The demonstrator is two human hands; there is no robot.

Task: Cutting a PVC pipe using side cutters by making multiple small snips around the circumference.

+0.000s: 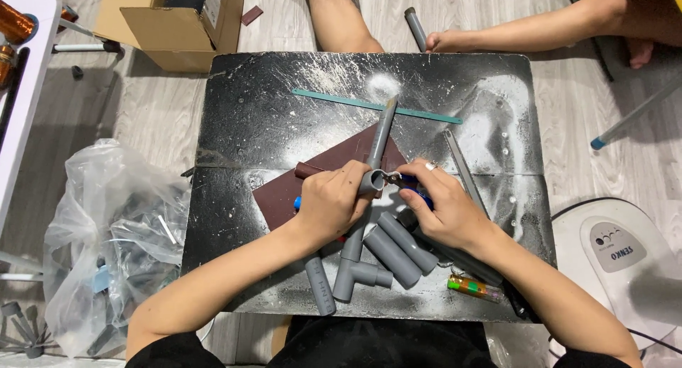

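head view: seen from above, looking down on a black, scuffed tabletop (284,112) dusted with white powder
left hand (330,201): grip closed around the near end of a long grey pipe (381,137), open pipe mouth turned toward the right hand
long grey pipe: slanting up and away across the tabletop, far end lying over a thin teal strip (334,98), middle passing above a dark red sheet of sandpaper (280,194)
right hand (444,208): grip closed on a blue-handled tool (419,194), metal tip at the rim of the pipe mouth; kind of tool hard to tell
under the hands: two short grey pipe pieces (401,251) side by side, touching; a grey tee fitting (355,272) just beside them; one more short grey piece (320,286) near the front edge
near the right forearm: a small green and orange lighter (472,288) lying flat, a metal blade strip (462,165) running along the right side
plastic bag (106,240): clear, crumpled, on the floor left of the tabletop, holding grey pipe fittings and small blue parts, contents blurred through the film
cardboard box (177,23): open, on the floor at top left, something dark inside, not clear what
white fan base (618,261): on the floor at the right
another person: a hand (444,40) on the floor beyond the far edge, touching a short grey pipe (415,27)
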